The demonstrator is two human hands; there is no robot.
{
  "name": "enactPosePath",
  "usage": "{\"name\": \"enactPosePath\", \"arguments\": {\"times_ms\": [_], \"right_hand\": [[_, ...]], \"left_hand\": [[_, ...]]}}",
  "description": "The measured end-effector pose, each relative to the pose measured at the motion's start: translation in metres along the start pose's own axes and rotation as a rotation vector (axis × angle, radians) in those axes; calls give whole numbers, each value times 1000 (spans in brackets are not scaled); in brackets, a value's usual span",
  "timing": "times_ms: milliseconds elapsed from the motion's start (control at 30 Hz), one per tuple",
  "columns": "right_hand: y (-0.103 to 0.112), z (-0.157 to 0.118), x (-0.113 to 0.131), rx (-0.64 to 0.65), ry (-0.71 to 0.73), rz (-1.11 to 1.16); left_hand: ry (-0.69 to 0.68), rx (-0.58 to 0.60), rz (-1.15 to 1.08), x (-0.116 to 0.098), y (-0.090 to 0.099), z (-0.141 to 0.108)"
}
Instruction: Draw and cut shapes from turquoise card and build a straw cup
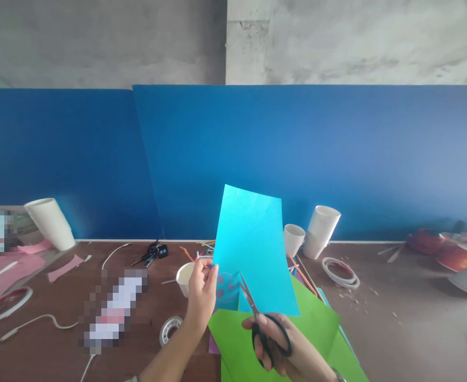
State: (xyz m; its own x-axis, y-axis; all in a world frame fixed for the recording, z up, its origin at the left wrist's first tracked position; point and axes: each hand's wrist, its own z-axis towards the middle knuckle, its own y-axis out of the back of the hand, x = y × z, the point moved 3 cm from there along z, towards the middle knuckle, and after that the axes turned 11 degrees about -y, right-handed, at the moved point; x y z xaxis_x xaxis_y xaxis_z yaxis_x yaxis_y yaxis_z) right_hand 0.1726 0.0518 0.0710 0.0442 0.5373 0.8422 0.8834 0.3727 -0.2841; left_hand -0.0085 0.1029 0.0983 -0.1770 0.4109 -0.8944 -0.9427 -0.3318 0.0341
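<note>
My left hand point(204, 289) pinches the left edge of a bright blue sheet of paper point(253, 239), which is held upright above the table. On the sheet's lower left is a round drawing point(227, 286) with reddish marks. My right hand point(276, 339) grips a pair of scissors point(270, 337) with black handles, fingers through the loops. The blades point up and left, at a cut that runs up from the sheet's bottom edge beside the drawing. Beneath my right hand lie sheets of green paper point(316, 323), with a bit of purple paper point(214, 344) showing under them.
Behind the blue sheet stand paper cups point(294, 240) and a leaning cup stack point(321, 232). A tape roll point(170, 330), keys point(156, 252) and a blurred-out device point(116, 310) with a cable lie left. To the right is a white tape ring point(340, 272). A blue partition point(297, 143) rises behind.
</note>
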Motion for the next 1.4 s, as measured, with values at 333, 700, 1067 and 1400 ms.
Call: {"name": "enactPosePath", "arguments": {"times_ms": [333, 700, 1067, 1400], "right_hand": [[6, 15, 1, -54, 41, -310], [11, 14, 2, -37, 73, -345], [10, 16, -1, -47, 67, -359], [12, 17, -2, -48, 40, -381]], "left_hand": [[62, 297, -81, 4, -6, 2], [96, 330, -145, 16, -6, 6], [185, 309, -302, 18, -8, 7], [349, 361, -486, 10, -12, 3]]}}
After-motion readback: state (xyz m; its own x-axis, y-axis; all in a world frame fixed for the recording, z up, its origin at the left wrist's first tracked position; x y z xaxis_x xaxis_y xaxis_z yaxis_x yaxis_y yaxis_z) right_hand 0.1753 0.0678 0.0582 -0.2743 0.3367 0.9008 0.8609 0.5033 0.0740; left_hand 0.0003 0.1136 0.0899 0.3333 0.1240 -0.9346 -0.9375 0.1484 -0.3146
